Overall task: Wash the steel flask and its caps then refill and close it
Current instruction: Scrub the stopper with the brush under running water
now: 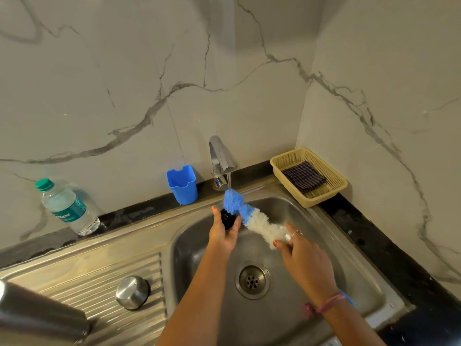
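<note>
My left hand (222, 234) grips a small black inner cap (227, 218) over the sink, just under the running tap (220, 161). My right hand (303, 255) holds a bottle brush (252, 218) with blue and white bristles. The brush's blue tip sits against the cap in the water stream. The steel flask (37, 313) lies on its side on the ribbed drainboard at the lower left, partly cut off by the frame edge. Its steel outer cap (132, 292) stands dome-up on the drainboard to the right of the flask.
The steel sink basin (349, 258) has a drain (252, 281) in its middle. A blue plastic holder (182, 184) stands left of the tap. A plastic water bottle (66, 208) leans at the back left. A yellow basket (331, 193) with a dark folded cloth sits at the back right corner.
</note>
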Action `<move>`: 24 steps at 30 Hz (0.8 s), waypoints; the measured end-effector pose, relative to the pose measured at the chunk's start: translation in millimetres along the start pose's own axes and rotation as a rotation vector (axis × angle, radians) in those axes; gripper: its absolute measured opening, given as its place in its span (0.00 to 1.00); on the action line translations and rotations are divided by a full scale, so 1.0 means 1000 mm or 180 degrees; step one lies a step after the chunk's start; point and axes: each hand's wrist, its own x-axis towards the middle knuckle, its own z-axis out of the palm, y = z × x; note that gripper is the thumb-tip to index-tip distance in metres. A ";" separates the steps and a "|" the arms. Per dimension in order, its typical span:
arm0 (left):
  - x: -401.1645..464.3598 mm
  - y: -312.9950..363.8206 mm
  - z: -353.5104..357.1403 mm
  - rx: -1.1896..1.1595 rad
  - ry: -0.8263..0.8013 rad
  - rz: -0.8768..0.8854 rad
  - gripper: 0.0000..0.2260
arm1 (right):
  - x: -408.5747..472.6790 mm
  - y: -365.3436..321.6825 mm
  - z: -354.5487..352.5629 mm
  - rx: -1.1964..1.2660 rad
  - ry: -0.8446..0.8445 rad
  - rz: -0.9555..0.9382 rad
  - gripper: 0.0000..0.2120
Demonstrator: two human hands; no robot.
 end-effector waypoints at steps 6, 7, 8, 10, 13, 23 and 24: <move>-0.002 -0.008 0.007 0.0019 -0.0085 -0.0161 0.25 | 0.001 -0.001 0.012 0.0517 -0.0612 0.0153 0.15; -0.002 -0.006 0.008 0.0010 -0.0052 -0.0175 0.25 | -0.002 0.001 0.014 0.0500 -0.0671 0.0164 0.13; -0.001 -0.004 0.007 0.0004 -0.0033 -0.0183 0.25 | -0.004 0.005 0.015 0.0494 -0.0694 0.0205 0.10; 0.000 -0.002 0.005 0.0083 0.0001 -0.0162 0.25 | -0.004 0.013 0.016 0.0596 -0.0710 0.0364 0.11; -0.001 -0.006 0.003 0.0203 0.0103 -0.0145 0.25 | 0.003 0.016 0.019 0.0763 -0.0769 0.0522 0.14; -0.002 0.002 0.000 0.0084 0.0105 -0.0137 0.25 | -0.003 0.023 0.020 0.0930 -0.0954 0.0464 0.10; -0.003 0.001 0.001 0.0111 0.0115 -0.0135 0.25 | -0.002 0.023 0.020 0.0971 -0.0909 0.0491 0.12</move>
